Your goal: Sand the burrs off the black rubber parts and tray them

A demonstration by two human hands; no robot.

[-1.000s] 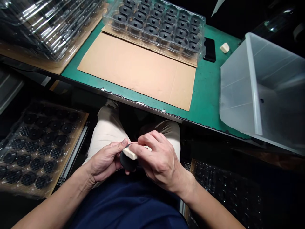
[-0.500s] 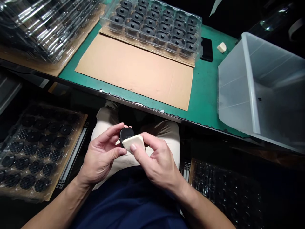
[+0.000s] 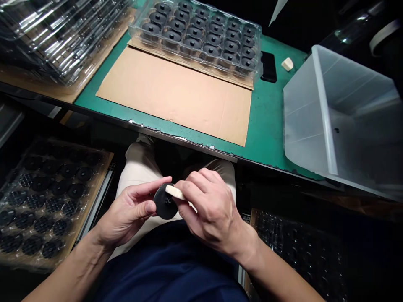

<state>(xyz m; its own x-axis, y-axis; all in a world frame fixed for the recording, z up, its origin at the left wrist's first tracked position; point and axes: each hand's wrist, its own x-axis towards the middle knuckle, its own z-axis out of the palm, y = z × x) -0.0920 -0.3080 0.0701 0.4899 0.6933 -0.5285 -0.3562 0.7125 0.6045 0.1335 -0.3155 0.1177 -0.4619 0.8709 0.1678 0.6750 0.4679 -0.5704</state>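
Above my lap, my left hand [image 3: 130, 212] grips a round black disc [image 3: 163, 205] by its left edge, thumb on the near face and fingers behind. Pale raised marks show on the disc's face, which is turned up toward me. My right hand [image 3: 208, 207] is closed on a cream-coloured pad [image 3: 175, 192], like a piece of sponge or felt. The pad's edge touches the upper part of the disc's face. Part of the pad is hidden by the right fingers.
Similar black discs fill a clear plastic tray [image 3: 192, 56] on the green table [image 3: 267, 121], behind a cardboard sheet [image 3: 176, 100]. Stacked clear trays [image 3: 63, 37] stand left, a translucent bin [image 3: 302, 109] right. A phone [image 3: 268, 67] and another cream piece [image 3: 287, 64] lie between. Lower left is another filled tray [image 3: 40, 197].
My left hand has turned the disc so its face shows more fully. My right hand has rolled over, back upward, bringing the pad edge-on against the disc. The view has shifted slightly.
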